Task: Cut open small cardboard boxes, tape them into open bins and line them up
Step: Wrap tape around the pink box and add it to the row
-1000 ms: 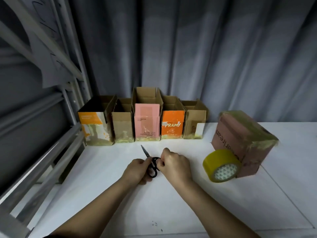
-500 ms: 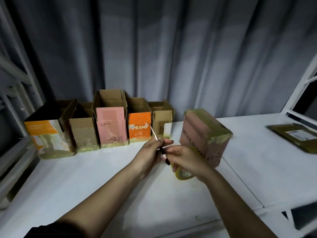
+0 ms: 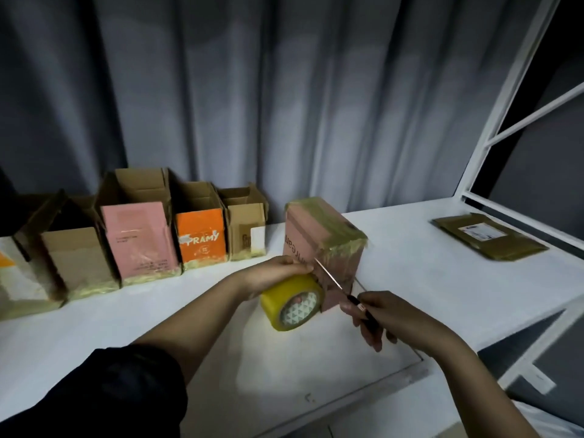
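Your right hand [image 3: 384, 317] grips the scissors [image 3: 339, 287] by the black handles, fingers curled round them, blades together and pointing up-left at the lower corner of the pink box [image 3: 319, 229]. Your left hand [image 3: 278, 271] lies curled over the top of the yellow tape roll [image 3: 292, 305], which stands on edge against the box's front. The box sits sealed with yellowish tape on the white table [image 3: 410, 267]. To its left, five open bins [image 3: 139, 235] stand in a row along the grey curtain [image 3: 284, 90]. A flat parcel [image 3: 489, 240] lies far right.
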